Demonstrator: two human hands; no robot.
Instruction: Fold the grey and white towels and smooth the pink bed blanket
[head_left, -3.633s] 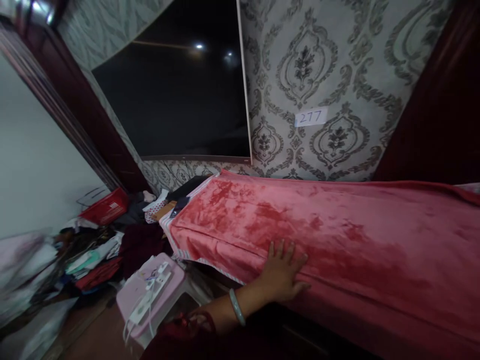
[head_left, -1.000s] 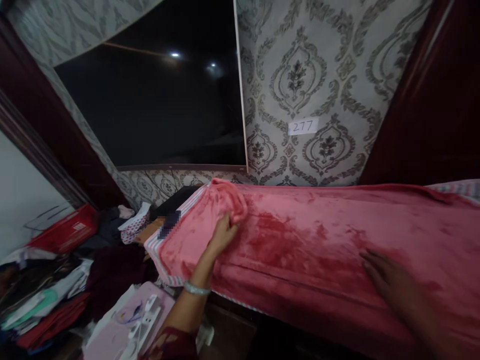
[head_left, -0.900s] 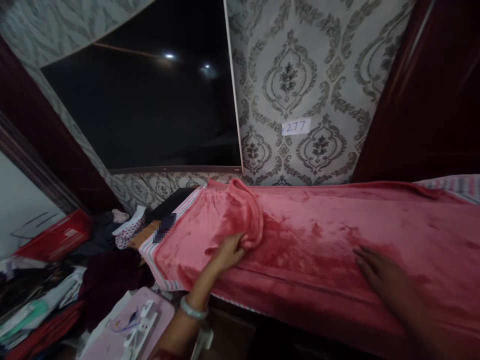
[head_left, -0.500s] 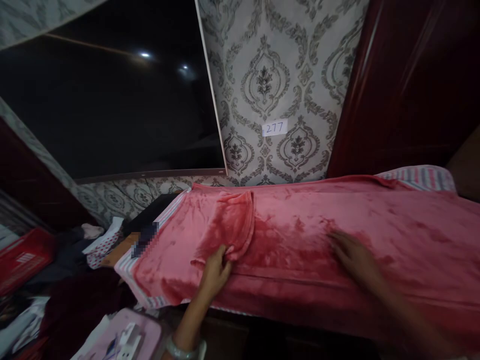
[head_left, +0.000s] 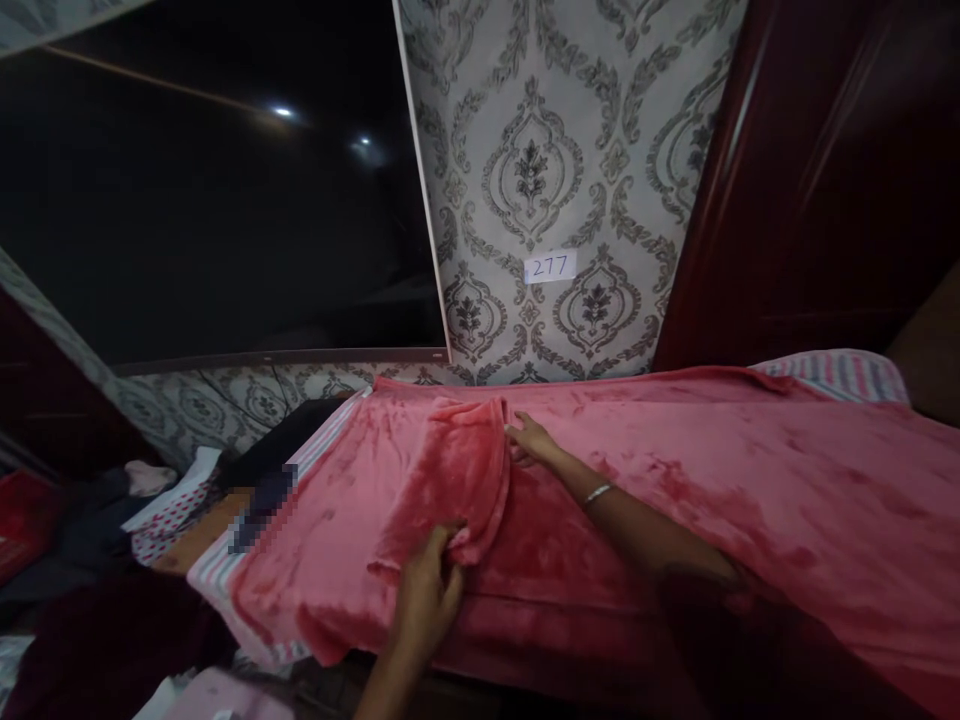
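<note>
A folded piece of red plush cloth (head_left: 457, 470) lies on a larger pink plush blanket (head_left: 795, 480) spread in front of me. My left hand (head_left: 431, 590) is closed on the near right corner of the folded piece, pinching its hem between thumb and fingers. At the far right edge of that piece is my right hand (head_left: 534, 440), its thumb and fingers apart and the fingertips by the hem. Whether those fingertips touch the hem is hard to see. A bracelet circles the right wrist.
A striped cloth (head_left: 847, 372) shows under the blanket's far right end. Behind stand a large dark TV (head_left: 225, 210) and a patterned wall with a "277" label (head_left: 550, 266). Clothes, including a dotted white cloth (head_left: 169, 505), are heaped at left, near a pink box-like object (head_left: 229, 697).
My right hand has moved left across the blanket to the folded cloth's far right edge. The left hand keeps its grip on the near corner. The view has shifted slightly.
</note>
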